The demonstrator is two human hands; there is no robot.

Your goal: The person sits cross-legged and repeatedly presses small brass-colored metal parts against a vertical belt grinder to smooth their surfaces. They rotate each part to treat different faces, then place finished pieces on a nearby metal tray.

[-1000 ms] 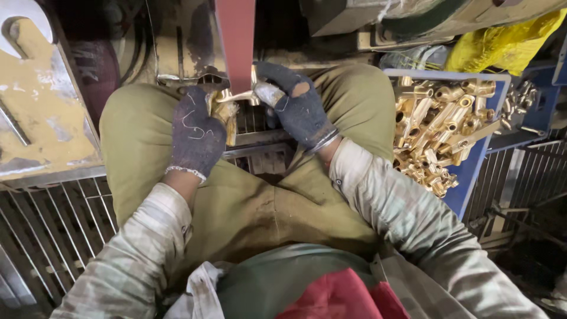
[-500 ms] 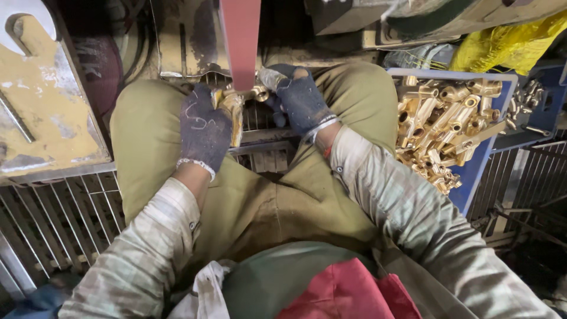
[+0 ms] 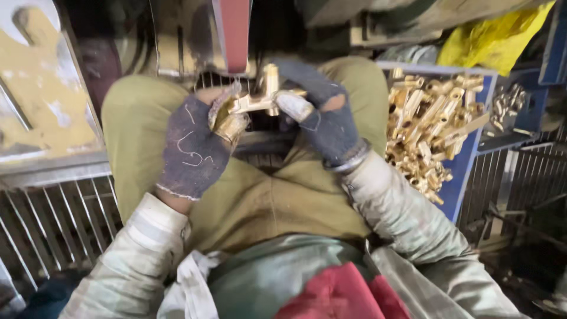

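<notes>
Both my hands wear worn dark knit gloves and hold one brass fitting (image 3: 255, 100) above my lap. My left hand (image 3: 195, 145) grips its rounded left end. Its right end sits in my right hand (image 3: 322, 121), where a taped fingertip presses on it. A stub of the fitting points up toward the red sanding belt (image 3: 236, 32) just above it. Whether the fitting touches the belt I cannot tell. My knees in olive trousers (image 3: 142, 112) flank the hands.
A blue crate (image 3: 466, 159) heaped with several brass fittings (image 3: 428, 127) stands at my right knee. A yellow bag (image 3: 496, 38) lies behind it. A yellow-stained machine panel (image 3: 41, 106) is at left, with metal grating (image 3: 53, 224) below.
The fitting has been turned in my hands, so its stub now points up at the belt. Both hands stay at the same spot under the belt.
</notes>
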